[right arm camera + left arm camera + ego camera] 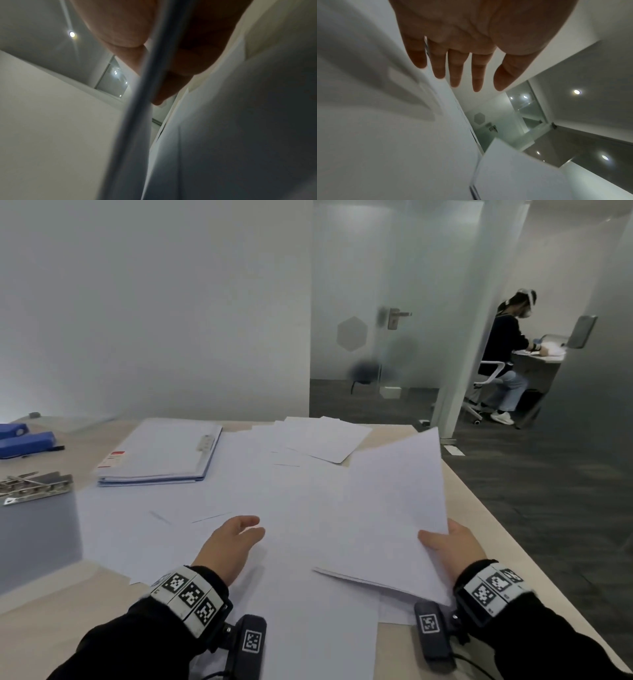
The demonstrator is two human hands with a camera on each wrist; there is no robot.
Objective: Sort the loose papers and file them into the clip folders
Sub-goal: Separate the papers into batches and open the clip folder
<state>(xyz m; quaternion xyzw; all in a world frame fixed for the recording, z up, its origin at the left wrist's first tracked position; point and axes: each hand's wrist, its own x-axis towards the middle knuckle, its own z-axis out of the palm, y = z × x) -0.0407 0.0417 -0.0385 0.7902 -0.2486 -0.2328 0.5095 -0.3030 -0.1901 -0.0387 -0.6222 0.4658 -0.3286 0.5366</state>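
While the left hand [228, 546] hovered with fingers [455, 70] straight and spread over the papers [212, 501], the right hand [452, 546] pinched a sheaf [394, 508] between thumb and fingers.

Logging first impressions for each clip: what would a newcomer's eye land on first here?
White loose sheets blanket the table, and the right hand pinches a tilted stack of papers near the right edge. The left hand hovers open over the spread, with a clip folder lying behind it.

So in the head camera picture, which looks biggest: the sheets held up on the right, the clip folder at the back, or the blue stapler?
1. Held sheets, though nearness to the camera enlarges them.
2. Clip folder.
3. Blue stapler, partly cut off by the frame edge.
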